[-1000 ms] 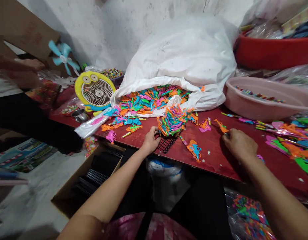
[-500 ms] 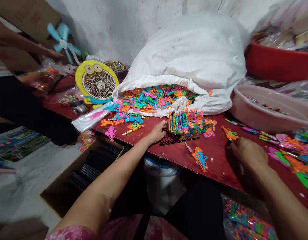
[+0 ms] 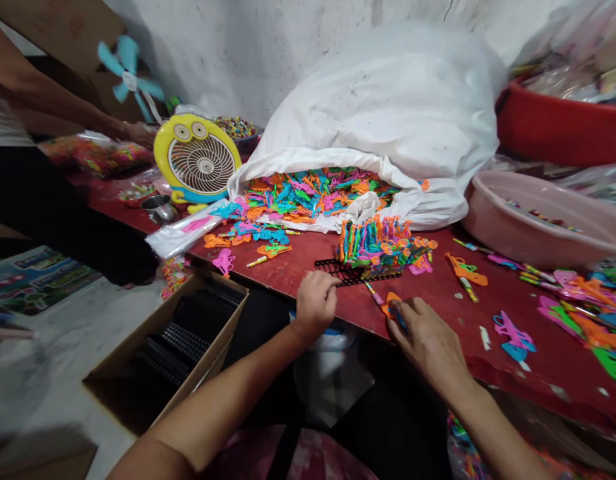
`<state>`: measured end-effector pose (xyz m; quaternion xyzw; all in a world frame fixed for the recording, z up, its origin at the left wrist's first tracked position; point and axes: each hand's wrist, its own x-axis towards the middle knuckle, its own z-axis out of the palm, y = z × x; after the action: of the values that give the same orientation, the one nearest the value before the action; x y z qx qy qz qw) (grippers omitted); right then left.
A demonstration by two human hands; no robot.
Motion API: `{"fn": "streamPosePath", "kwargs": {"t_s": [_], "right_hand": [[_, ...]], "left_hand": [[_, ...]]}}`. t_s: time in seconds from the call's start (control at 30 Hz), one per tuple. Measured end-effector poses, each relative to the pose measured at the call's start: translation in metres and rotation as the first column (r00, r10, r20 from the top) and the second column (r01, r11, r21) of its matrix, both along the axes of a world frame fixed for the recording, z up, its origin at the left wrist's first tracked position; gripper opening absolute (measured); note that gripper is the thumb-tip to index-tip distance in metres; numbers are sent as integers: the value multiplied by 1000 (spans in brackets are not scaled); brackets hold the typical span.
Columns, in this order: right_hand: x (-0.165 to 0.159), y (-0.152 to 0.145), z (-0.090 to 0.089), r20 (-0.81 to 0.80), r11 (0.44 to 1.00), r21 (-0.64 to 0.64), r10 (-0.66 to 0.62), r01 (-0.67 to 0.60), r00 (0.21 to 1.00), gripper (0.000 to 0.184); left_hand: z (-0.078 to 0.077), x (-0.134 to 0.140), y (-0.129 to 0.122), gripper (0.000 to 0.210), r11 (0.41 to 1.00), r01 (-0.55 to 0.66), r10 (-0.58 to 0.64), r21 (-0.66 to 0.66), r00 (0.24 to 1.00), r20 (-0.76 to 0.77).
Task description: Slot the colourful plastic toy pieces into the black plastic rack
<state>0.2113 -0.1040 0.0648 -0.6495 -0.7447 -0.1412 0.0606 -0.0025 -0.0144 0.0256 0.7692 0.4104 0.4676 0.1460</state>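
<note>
Pinching one orange-and-blue piece (image 3: 391,301) with right hand (image 3: 431,340). Holding left hand (image 3: 314,301) half-open beside one black rack (image 3: 346,274).

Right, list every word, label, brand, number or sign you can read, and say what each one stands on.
No text can be read clearly.
Cardboard carton, upper left: faint reddish print, too blurred to read.
Colourful printed panel, low at left: pale marks that may be lettering, too blurred to tell.
</note>
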Motion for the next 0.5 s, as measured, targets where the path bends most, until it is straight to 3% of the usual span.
{"fn": "streamPosePath", "kwargs": {"t_s": [0.13, 0.2, 0.3, 0.4, 0.5], "right_hand": [[-6, -1, 4, -34, 1000, -25, 16, -17, 999, 25], [-6, -2, 6, -112, 999, -25, 34, -37, 993, 25], [-4, -3, 11, -330, 998, -14, 54, -63, 942, 26], [-4, -3, 23, -625, 993, -58, 45, -105, 779, 28], [-6, -3, 39, -847, 992, -108, -55, -70, 528, 34]], "left_hand": [[-4, 22, -20, 32, 985, 159, -144, 67, 971, -189], [3, 29, -22, 39, 981, 183, -155, 72, 944, -290], [14, 32, -19, 33, 985, 151, -110, 87, 927, -358], [17, 30, -14, 23, 984, 157, -114, 86, 921, -371], [12, 29, -9, 21, 980, 189, -162, 60, 938, -306]]}}
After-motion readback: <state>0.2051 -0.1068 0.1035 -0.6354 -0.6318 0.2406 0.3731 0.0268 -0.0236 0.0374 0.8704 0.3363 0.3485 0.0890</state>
